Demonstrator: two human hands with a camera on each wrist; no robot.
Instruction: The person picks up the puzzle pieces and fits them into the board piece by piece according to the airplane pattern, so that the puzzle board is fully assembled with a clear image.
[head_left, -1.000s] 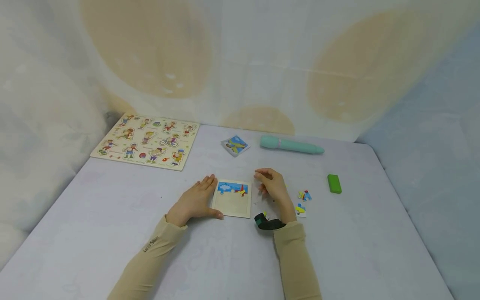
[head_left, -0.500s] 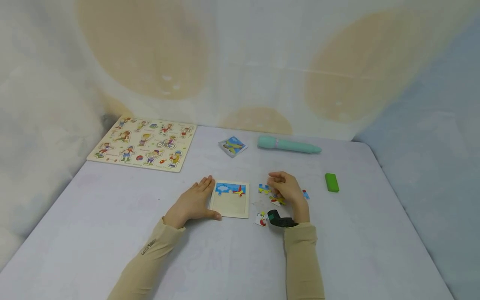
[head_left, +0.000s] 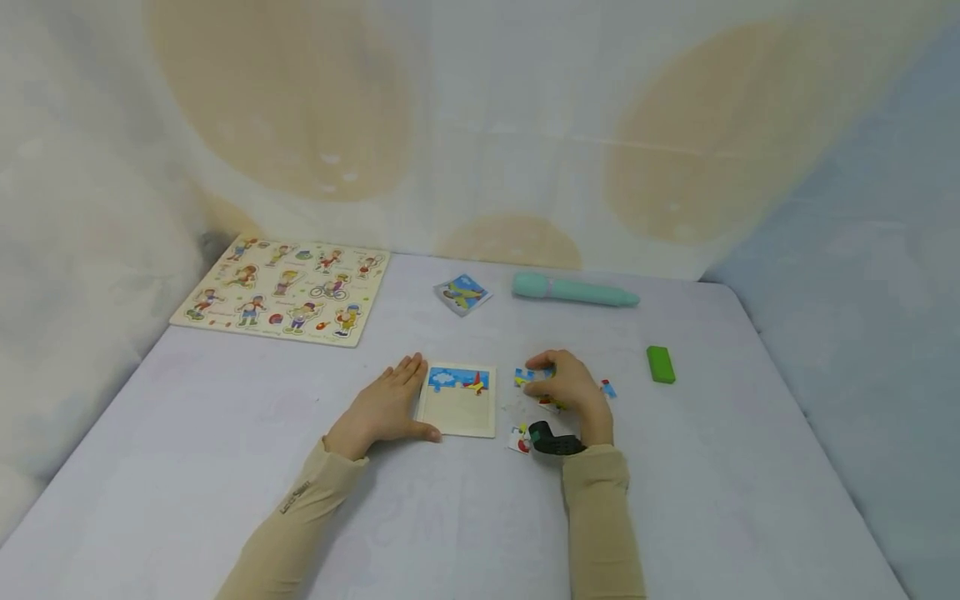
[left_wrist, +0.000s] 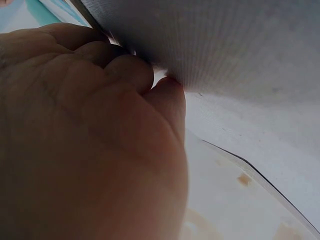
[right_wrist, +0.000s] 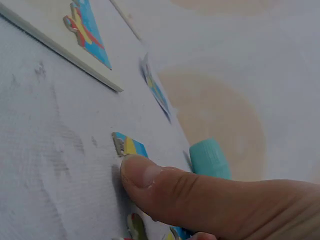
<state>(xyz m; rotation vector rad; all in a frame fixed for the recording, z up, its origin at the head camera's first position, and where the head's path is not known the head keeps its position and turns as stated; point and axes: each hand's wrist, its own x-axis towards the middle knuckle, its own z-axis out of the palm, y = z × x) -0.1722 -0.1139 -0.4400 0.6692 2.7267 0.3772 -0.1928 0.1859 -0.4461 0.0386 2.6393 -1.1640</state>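
Note:
A small square puzzle tray lies on the table, with blue sky and red plane pieces along its top. My left hand rests against the tray's left edge, fingers extended, thumb by the near left corner. My right hand is right of the tray, thumb and index finger apart above loose jigsaw pieces. A blue-and-yellow jigsaw piece lies just beyond the right thumb in the right wrist view. Another piece is partly hidden under that hand. The left wrist view shows mostly the left hand.
Loose jigsaw pieces lie by the right wrist, one red and white, one blue and red. Behind are a picture card and a teal pen-shaped object. A green block lies right, a large picture board far left.
My right hand went right from beside the tray to the loose pieces, then slightly back left as thumb and index finger spread. My left hand stays at the tray. The view shifts slightly.

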